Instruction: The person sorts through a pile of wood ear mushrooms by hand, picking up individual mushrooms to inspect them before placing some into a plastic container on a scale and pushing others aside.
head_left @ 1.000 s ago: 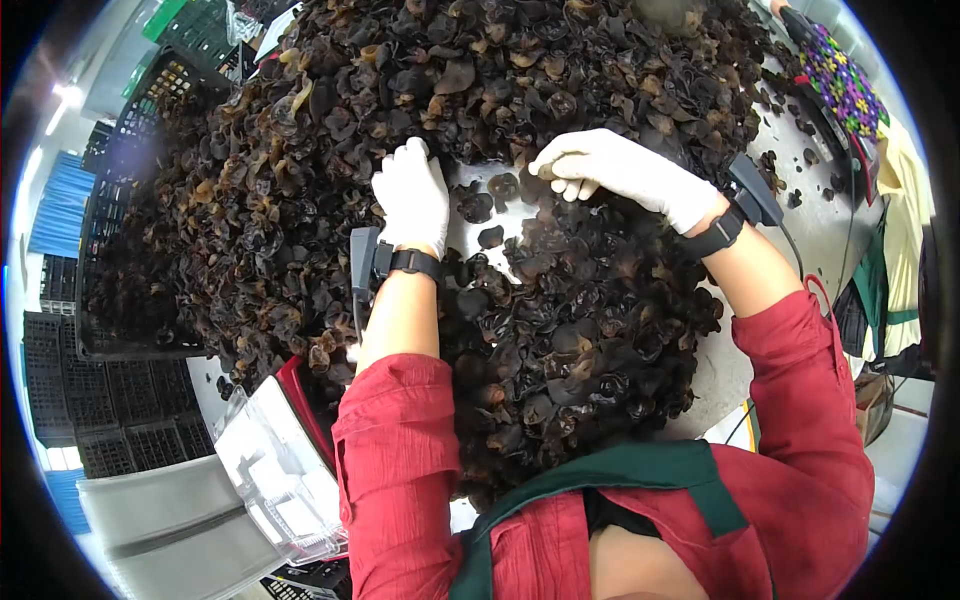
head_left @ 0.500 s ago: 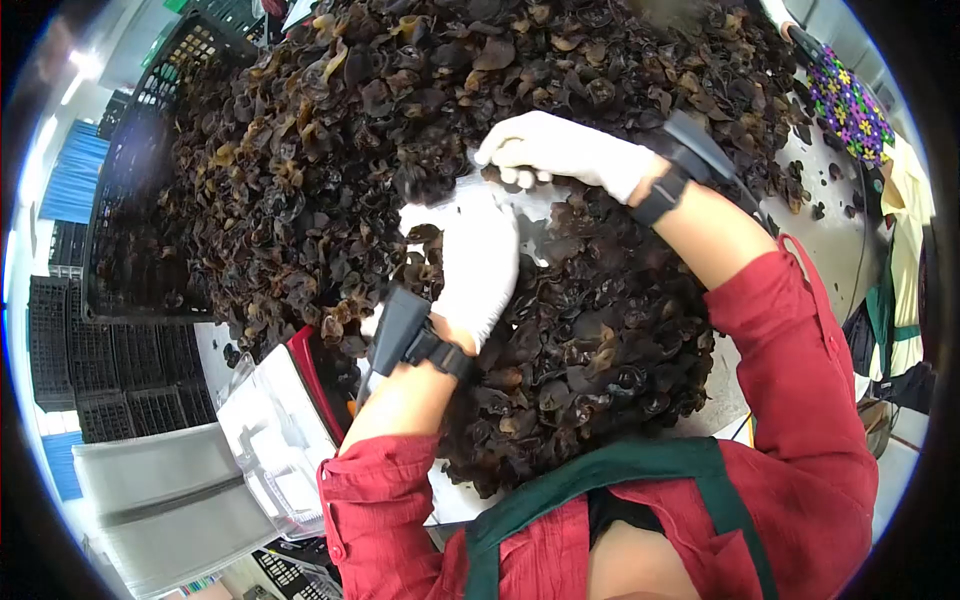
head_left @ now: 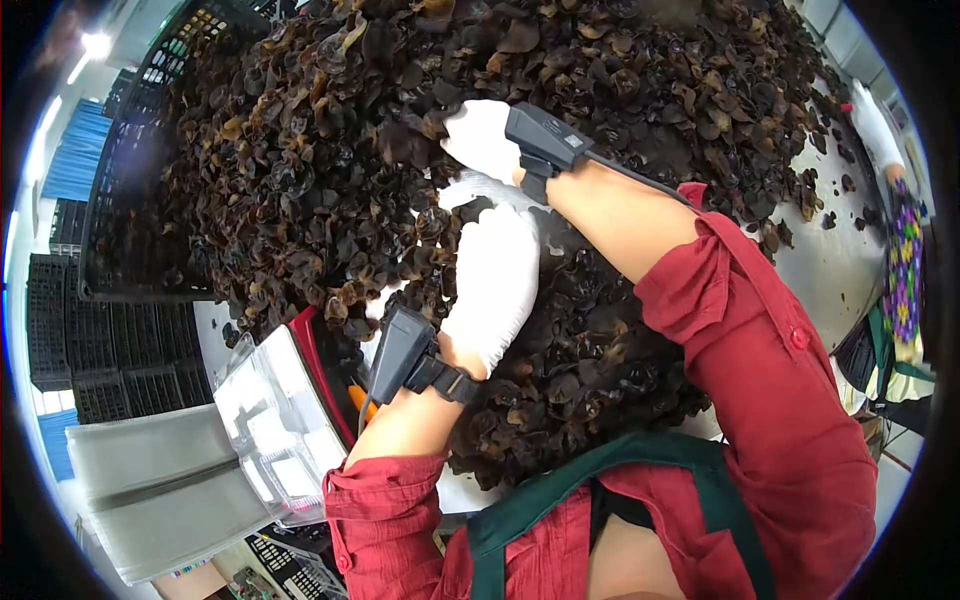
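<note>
A big heap of dark brown wood ear mushrooms (head_left: 290,170) spreads over a pale metal table. My left hand (head_left: 497,275), in a white glove, is over the middle of the heap with its fingers curled in. What lies under those fingers is hidden. Just beyond it is my right hand (head_left: 482,138), gloved in white too, bent leftward against a blurred dark clump of wood ears (head_left: 408,138). Its fingertips are out of sight. Between the two hands a pale patch of the table (head_left: 485,188) shows. A nearer mound of wood ears (head_left: 575,370) lies in front of my apron.
A black plastic crate (head_left: 120,215) leans at the left of the heap. Nearer stand a clear plastic box (head_left: 280,430) and a red-edged container (head_left: 318,370). Stacked black crates (head_left: 100,330) are behind. At right a co-worker's gloved hand (head_left: 875,125) and floral sleeve (head_left: 903,260) show.
My right hand has moved left and slightly up, turning its back to the camera. The left hand has shifted slightly right and down. At right, the co-worker's arm has moved, and its glove now shows.
</note>
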